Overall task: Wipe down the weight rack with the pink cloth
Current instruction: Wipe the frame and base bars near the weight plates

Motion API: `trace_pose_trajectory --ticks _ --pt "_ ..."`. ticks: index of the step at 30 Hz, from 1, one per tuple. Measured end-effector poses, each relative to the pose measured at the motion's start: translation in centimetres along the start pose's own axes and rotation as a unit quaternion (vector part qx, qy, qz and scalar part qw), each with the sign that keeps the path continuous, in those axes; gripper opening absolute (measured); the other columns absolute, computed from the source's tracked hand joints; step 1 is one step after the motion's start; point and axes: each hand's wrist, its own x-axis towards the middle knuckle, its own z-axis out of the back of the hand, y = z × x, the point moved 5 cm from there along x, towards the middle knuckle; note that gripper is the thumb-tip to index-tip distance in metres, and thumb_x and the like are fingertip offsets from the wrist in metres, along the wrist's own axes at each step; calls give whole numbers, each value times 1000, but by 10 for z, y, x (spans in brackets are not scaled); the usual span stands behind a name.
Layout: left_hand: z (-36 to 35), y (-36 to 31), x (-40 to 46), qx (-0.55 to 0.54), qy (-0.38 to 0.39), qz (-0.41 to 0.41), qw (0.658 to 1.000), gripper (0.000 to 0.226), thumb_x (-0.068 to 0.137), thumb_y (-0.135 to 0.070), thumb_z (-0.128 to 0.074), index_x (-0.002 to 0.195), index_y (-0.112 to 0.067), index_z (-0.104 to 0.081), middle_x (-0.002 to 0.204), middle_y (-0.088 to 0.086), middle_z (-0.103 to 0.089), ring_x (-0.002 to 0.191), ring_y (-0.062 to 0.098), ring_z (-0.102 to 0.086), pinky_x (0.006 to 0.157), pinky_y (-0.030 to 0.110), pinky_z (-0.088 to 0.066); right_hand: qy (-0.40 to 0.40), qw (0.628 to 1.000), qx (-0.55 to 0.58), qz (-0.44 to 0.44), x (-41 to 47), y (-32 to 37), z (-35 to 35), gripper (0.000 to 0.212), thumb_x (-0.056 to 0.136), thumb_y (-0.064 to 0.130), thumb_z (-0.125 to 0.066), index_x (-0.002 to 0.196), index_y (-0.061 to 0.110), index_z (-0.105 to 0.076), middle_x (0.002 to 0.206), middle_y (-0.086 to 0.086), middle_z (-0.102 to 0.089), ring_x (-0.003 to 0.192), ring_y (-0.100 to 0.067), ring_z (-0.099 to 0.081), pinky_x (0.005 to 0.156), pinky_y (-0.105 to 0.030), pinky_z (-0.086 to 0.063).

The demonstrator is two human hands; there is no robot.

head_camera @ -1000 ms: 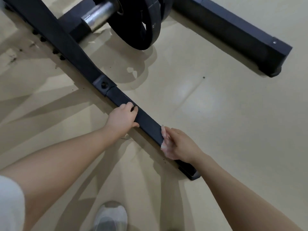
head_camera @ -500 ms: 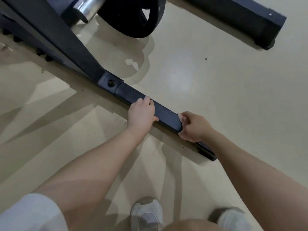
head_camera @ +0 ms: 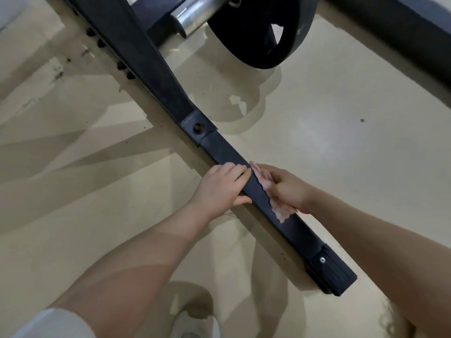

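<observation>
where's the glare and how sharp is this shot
Head view: a soft bright patch on the floor right of the rail, a hard glint on the chrome bar; several fanned shadows left of the rail; the cloth and both hands are slightly soft; straight edges bow near the corners.

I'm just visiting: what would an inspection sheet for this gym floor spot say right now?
Surface: beige glossy floor, dark specks and scuffs near the rack.
Job's things: black rack base bar lying on the floor; pink cloth pressed against the bar's far side.
Clutter: nothing seen.
Hands: left hand grips the bar; right hand holds the cloth on it.
Cables: nothing seen.
Surroundings: black weight plate on a chrome sleeve; second black bar upper right; white shoe below.
</observation>
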Motion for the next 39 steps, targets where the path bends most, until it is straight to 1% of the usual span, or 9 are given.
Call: trace_pose_trajectory --ticks 3,5,9,15,18,25,30,35,39 --pt "-5 2 -1 -34 20 19 999 64 52 -43 -88 98 -3 -70 91 7 -69 80 24 -66 65 28 -53 49 998 38 24 32 28 -1 44 103 33 -35 145 38 -25 117 0 -60 97 -32 -64 77 -35 -54" --pt "-4 4 0 -52 11 32 998 63 52 -41 -88 99 -3 -70 95 9 -69 82 25 -67 68 31 -54 135 989 49 43 35 33 -5 74 94 -5 -40 151 26 -5 153 10 -21 119 -6 -47 76 -27 -50" --pt "-2 5 3 -59 68 87 992 61 65 -35 -82 113 -1 -64 116 12 -64 99 27 -63 83 35 -49 314 945 26 90 7 14 -7 94 67 -30 -41 136 21 -4 138 14 -12 80 17 -48 43 -21 -38" --pt "8 13 4 -49 63 316 945 82 82 -40 -65 146 -8 -24 156 6 -15 140 24 -20 111 35 -18 289 954 27 80 40 44 -4 102 72 -35 -36 144 6 24 156 -8 20 123 17 -30 79 2 -36" --pt "5 25 -2 -77 61 413 906 93 81 -45 -65 148 -5 -14 158 10 -3 144 24 -10 116 35 -14 281 952 19 123 47 45 -6 114 57 -26 -49 146 8 14 154 -1 6 142 -6 0 107 -24 -25" --pt "-7 34 0 -87 135 416 895 109 76 -56 -63 149 -7 1 157 11 10 145 22 4 118 34 -6 288 942 99 141 34 20 -7 102 72 -9 -44 148 18 19 156 9 19 146 -15 2 100 -23 -37" --pt "-4 47 1 -56 129 452 881 127 62 -66 -68 149 -9 5 156 9 18 144 21 11 115 33 4 203 966 113 109 86 41 -6 76 96 -6 -41 149 13 10 146 -21 -26 126 -30 -40 94 -42 -44" --pt "-9 49 2 -69 164 448 876 128 61 -67 -68 149 -13 8 155 8 23 144 20 13 114 31 7 222 963 33 149 79 22 -8 81 96 -1 -45 147 9 16 157 3 10 142 -2 9 117 -21 -2" --pt "-10 51 2 -108 161 452 870 129 61 -63 -72 149 -14 8 154 5 26 144 19 13 116 31 4 221 965 63 129 109 46 -8 82 96 1 -48 149 13 14 156 4 8 136 11 -2 109 -9 -22"
